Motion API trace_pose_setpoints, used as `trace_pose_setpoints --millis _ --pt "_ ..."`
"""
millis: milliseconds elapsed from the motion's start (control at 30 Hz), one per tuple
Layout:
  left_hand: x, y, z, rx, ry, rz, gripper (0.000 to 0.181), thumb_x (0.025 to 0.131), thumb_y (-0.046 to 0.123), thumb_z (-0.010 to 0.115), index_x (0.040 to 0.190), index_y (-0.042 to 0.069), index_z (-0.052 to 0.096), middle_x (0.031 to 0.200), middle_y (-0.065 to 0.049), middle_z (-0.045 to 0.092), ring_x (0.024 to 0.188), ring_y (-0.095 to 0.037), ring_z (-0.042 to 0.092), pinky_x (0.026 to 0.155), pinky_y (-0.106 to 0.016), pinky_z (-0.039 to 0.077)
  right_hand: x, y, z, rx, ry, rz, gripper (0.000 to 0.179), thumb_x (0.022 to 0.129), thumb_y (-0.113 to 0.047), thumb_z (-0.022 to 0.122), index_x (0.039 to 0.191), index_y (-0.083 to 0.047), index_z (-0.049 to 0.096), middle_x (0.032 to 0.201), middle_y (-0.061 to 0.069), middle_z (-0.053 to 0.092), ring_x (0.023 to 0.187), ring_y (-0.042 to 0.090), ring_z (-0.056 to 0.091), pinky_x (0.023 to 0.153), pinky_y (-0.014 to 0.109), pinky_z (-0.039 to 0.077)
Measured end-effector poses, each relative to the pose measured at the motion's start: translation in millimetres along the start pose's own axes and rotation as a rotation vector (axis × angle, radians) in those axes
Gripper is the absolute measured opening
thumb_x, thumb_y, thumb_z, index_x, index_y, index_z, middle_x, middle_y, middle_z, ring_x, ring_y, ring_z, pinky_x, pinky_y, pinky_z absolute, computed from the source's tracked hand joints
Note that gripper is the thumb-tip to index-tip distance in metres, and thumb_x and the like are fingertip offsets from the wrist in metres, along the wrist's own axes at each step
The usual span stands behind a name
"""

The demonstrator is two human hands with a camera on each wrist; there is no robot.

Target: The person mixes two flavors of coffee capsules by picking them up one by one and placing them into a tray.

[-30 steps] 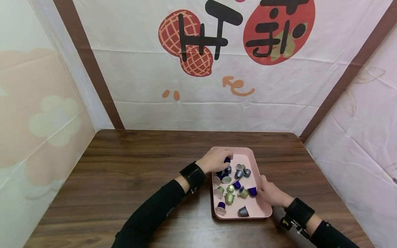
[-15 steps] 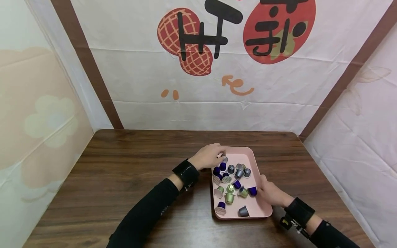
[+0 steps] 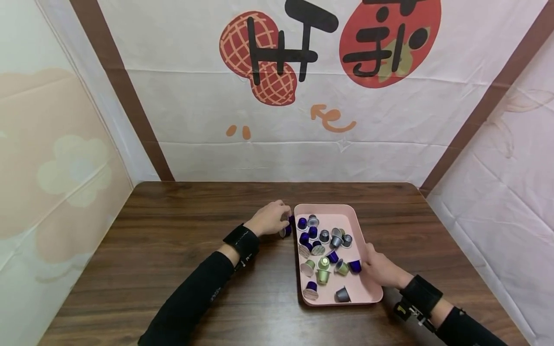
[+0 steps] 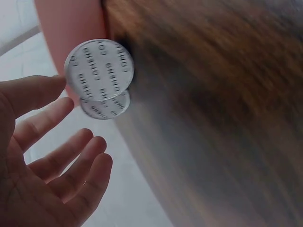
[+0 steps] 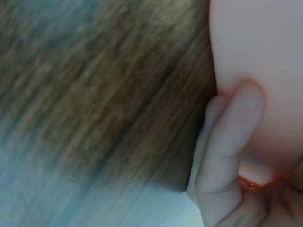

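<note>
My left hand point(image 3: 269, 218) is just left of the pink tray point(image 3: 368, 288), with loosely bent fingers spread apart in the left wrist view. Two coffee capsules lie beyond its thumb and index finger, outside the tray. The nearer capsule point(image 4: 99, 71) shows its printed foil lid and partly covers the farther capsule point(image 4: 108, 109); the thumb tip is at the nearer one's rim, and whether it touches cannot be told. At the tray's right side, my right hand point(image 3: 383, 269) grips the rim, its fingers point(image 5: 232, 127) curled against the wall.
Inside the tray lie several blue, grey and green capsules, such as a green capsule point(image 3: 322, 276) and a grey capsule point(image 3: 342, 294). Brown wooden table point(image 3: 195, 211) surrounds the tray. A printed white cloth point(image 3: 195, 110) hangs behind the table's far edge.
My left hand has moved left from above the tray to the capsules beside it. A blue capsule it held earlier has been let go in the tray. My right hand stays on the rim.
</note>
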State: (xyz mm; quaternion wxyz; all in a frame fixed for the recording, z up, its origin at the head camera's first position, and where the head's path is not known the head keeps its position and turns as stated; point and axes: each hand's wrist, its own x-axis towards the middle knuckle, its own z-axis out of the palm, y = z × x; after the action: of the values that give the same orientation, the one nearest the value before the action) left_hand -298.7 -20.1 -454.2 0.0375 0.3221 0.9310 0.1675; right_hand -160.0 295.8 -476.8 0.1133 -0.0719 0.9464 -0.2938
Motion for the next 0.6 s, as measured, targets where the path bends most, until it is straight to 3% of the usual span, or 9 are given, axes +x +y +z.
trace_pose_setpoints --millis 233,467,600 --pt "13.0 0.8 5.8 -0.024 -0.007 -0.022 0.011 0.090 0.022 0.064 0.097 0.015 0.064 0.101 -0.002 0.058 0.081 -0.015 0.053 0.073 -0.032 0.045 0.1 3 2 0.018 -0.008 0.010 0.019 0.090 0.001 0.048 0.103 0.002 0.034 0.075 0.008 0.049 0.076 0.020 0.051 0.066 0.035 0.041" --pt "23.2 1.1 8.5 -0.004 -0.082 -0.148 0.013 0.087 0.026 0.066 0.092 0.015 0.063 0.090 0.001 0.061 0.079 -0.016 0.056 0.069 -0.034 0.046 -0.3 4 2 0.034 -0.004 0.015 0.020 0.090 0.001 0.049 0.104 0.002 0.035 0.077 0.008 0.050 0.076 0.020 0.051 0.066 0.034 0.041" --pt "23.7 -0.7 4.8 0.002 -0.087 -0.202 0.014 0.086 0.026 0.067 0.091 0.013 0.063 0.089 -0.002 0.061 0.077 -0.018 0.055 0.067 -0.035 0.045 -0.1 5 2 0.031 0.002 0.011 0.020 0.089 0.002 0.049 0.102 0.002 0.035 0.076 0.008 0.049 0.076 0.020 0.051 0.066 0.034 0.041"
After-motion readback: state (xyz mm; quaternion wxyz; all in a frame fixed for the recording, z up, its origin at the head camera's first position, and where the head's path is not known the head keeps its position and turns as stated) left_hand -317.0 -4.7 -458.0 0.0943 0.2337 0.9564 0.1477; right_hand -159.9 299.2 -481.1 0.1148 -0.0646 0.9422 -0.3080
